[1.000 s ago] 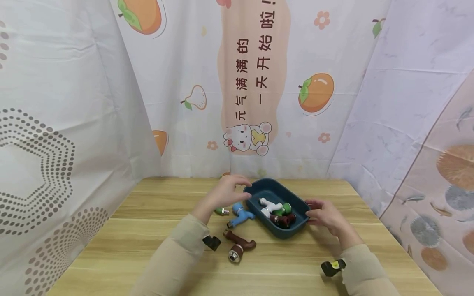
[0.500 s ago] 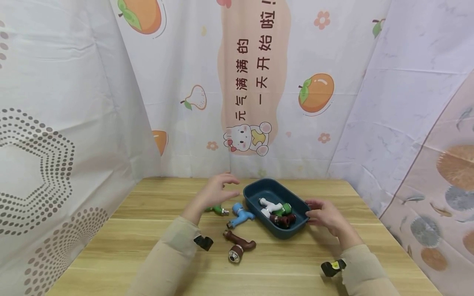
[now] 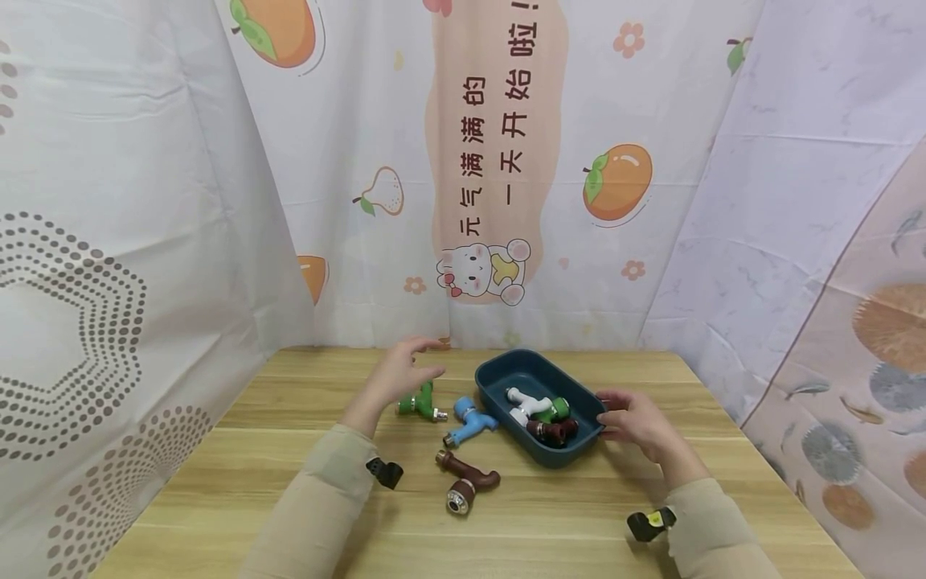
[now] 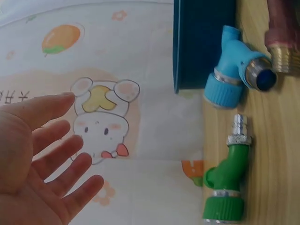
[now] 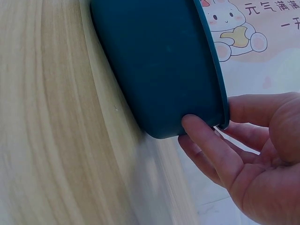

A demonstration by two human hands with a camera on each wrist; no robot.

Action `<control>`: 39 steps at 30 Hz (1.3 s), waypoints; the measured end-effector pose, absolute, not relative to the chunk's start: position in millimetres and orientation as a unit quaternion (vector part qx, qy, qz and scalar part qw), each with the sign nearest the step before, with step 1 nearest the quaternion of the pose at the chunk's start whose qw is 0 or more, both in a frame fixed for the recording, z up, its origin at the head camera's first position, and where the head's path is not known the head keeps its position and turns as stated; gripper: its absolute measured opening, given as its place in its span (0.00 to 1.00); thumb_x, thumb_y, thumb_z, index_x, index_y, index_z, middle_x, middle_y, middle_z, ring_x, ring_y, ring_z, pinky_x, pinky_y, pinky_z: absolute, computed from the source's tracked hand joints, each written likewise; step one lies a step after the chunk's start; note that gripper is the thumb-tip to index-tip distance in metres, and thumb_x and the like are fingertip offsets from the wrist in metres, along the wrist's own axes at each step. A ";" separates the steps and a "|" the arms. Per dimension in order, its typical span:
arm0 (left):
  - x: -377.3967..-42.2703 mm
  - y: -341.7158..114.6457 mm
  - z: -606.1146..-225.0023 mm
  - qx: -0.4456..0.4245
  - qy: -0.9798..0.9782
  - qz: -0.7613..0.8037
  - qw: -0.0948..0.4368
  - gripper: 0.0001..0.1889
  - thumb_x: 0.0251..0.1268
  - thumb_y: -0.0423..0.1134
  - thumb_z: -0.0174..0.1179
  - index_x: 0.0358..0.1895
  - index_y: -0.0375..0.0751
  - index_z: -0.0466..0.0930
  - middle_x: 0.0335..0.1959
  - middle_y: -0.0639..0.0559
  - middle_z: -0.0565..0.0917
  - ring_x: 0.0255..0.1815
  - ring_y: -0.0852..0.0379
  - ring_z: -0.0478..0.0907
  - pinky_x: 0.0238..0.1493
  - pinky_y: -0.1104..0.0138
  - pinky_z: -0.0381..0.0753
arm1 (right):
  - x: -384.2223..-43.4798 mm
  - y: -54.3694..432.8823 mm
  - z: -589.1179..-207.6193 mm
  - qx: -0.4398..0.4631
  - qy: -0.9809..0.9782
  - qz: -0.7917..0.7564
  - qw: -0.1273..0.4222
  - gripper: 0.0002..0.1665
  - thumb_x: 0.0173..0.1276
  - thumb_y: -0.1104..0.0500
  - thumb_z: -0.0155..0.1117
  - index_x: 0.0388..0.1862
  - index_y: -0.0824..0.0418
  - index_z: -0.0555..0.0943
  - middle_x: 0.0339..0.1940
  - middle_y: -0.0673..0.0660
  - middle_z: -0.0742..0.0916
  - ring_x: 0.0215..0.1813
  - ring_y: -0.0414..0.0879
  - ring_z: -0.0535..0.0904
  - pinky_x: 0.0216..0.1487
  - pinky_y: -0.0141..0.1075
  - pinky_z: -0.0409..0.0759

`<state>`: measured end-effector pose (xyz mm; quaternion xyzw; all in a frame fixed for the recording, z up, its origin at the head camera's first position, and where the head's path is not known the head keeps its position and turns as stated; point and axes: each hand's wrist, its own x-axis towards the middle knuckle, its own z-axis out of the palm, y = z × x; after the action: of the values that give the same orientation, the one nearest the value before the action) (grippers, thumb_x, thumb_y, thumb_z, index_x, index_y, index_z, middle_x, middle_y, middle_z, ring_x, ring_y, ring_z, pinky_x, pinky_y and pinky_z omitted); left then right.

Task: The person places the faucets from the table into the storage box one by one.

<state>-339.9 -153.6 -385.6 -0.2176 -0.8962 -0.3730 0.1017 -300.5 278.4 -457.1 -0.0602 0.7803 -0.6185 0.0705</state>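
My left hand (image 3: 391, 374) is raised with spread fingers and holds nothing, just above a green tap (image 3: 423, 404). In the left wrist view this green tap (image 4: 232, 180) lies near a light blue tap (image 4: 229, 70), beside the tray. My right hand (image 3: 637, 422) grips the right end of a dark teal plastic tray (image 3: 506, 363), thumb and fingers at its rim and outer wall (image 5: 164, 70). Inside the tray lie a white tap (image 3: 531, 402), a green tap (image 3: 557, 408) and a dark red tap (image 3: 553, 432), partly overlapping.
A brown tap (image 3: 470, 478) lies on the wooden table (image 3: 550, 531), in front of the blue one. Printed curtains (image 3: 362, 265) close off the back and both sides. A black wrist camera (image 3: 385, 473) sits on the left sleeve.
My left hand has drawn back leftward from the tray's left end and uncovered the green tap on the table. The right hand and the tray have stayed put.
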 end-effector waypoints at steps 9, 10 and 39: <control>-348.8 -166.9 -395.5 -0.180 -0.903 -0.374 0.111 0.27 0.65 0.45 0.70 0.66 0.44 0.79 0.66 0.43 0.77 0.65 0.41 0.74 0.61 0.45 0.76 | -300.6 278.0 -457.3 -0.057 0.781 -0.618 0.071 0.32 0.69 0.75 0.58 0.71 0.80 0.63 0.60 0.78 0.74 0.54 0.61 0.81 0.52 0.53 0.83; -349.4 -167.9 -396.2 -0.178 -0.903 -0.374 0.112 0.27 0.65 0.45 0.70 0.66 0.44 0.79 0.66 0.43 0.77 0.66 0.41 0.74 0.62 0.45 0.75 | -300.7 278.1 -457.3 -0.057 0.781 -0.618 0.070 0.32 0.69 0.75 0.58 0.71 0.80 0.63 0.60 0.78 0.74 0.53 0.61 0.81 0.52 0.53 0.83; -364.0 -191.7 -426.0 -0.117 -0.915 -0.375 0.086 0.30 0.64 0.44 0.69 0.68 0.37 0.75 0.68 0.37 0.73 0.67 0.35 0.71 0.62 0.43 0.74 | -301.1 277.7 -457.3 -0.056 0.782 -0.617 0.071 0.32 0.69 0.75 0.58 0.71 0.80 0.64 0.61 0.78 0.74 0.55 0.62 0.81 0.53 0.55 0.82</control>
<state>-364.0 -191.7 -426.0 -0.1172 -0.9154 -0.3754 0.0858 -301.1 277.7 -457.3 -0.0561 0.7818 -0.6169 0.0706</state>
